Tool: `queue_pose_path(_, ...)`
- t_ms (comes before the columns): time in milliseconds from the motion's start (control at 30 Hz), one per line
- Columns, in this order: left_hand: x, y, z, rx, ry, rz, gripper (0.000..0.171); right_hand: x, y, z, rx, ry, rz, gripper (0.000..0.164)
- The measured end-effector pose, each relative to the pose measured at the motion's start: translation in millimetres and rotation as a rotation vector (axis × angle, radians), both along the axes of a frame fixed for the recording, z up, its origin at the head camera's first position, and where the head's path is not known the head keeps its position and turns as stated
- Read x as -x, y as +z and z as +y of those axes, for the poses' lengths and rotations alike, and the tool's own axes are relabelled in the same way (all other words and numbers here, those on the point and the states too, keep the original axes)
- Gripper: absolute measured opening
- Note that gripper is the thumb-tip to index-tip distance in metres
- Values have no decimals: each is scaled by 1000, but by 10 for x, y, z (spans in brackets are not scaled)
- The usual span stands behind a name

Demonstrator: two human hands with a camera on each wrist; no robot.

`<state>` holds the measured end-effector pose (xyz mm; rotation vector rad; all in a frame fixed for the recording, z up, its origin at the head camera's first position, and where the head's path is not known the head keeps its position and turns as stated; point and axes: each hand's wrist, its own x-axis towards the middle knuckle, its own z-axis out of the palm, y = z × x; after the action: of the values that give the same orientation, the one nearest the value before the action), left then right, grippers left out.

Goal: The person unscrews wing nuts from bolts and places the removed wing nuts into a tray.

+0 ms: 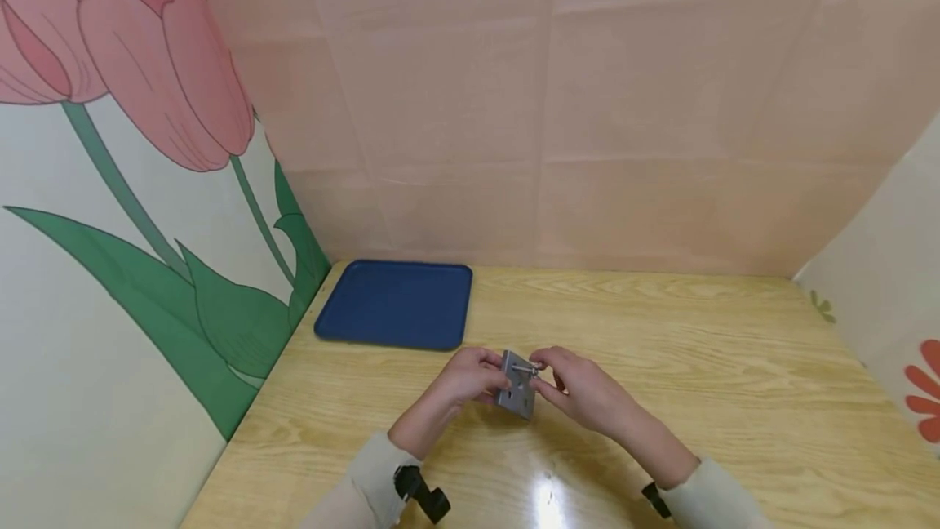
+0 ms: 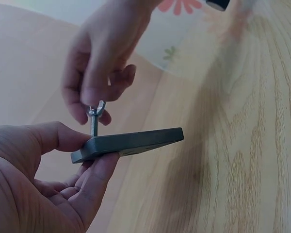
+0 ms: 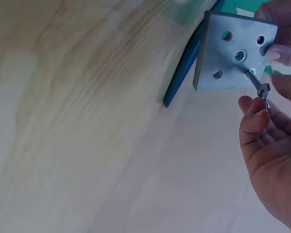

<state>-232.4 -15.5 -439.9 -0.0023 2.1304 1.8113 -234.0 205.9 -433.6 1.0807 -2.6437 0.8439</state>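
Observation:
A square grey metal plate (image 3: 223, 53) with several round holes is pinched at its edge between the thumb and fingers of my left hand (image 1: 470, 375). One corner hole holds the threaded shaft of a wing bolt (image 3: 254, 80), which stands out from the plate's face. My right hand (image 1: 583, 390) has its thumb and fingertips at the winged end of the bolt. In the left wrist view, the right hand's fingers partly cover the wings (image 2: 102, 106). The plate is tilted and held above the table, close to the left hand's thumb.
A blue tray (image 1: 396, 304) lies on the wooden table (image 1: 661, 333) at the back left, beyond the left hand. A pinkish sheet (image 1: 587, 104) rises behind the table, and a tulip-printed panel (image 1: 169, 186) stands along the left edge.

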Motion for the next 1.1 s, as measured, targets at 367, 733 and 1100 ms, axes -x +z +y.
queue_pose_path(367,10,-16,25,5,23,-9,30,87,51,51,335,-259,-809,46)
queue_pose_path(733,21,-26,24,-10,13,-6,32,99,22,51,421,-172,-1006,47)
queue_pose_path(1100,16,2,-10,-4,4,-19,30,50,57,3,72,-74,-317,18)
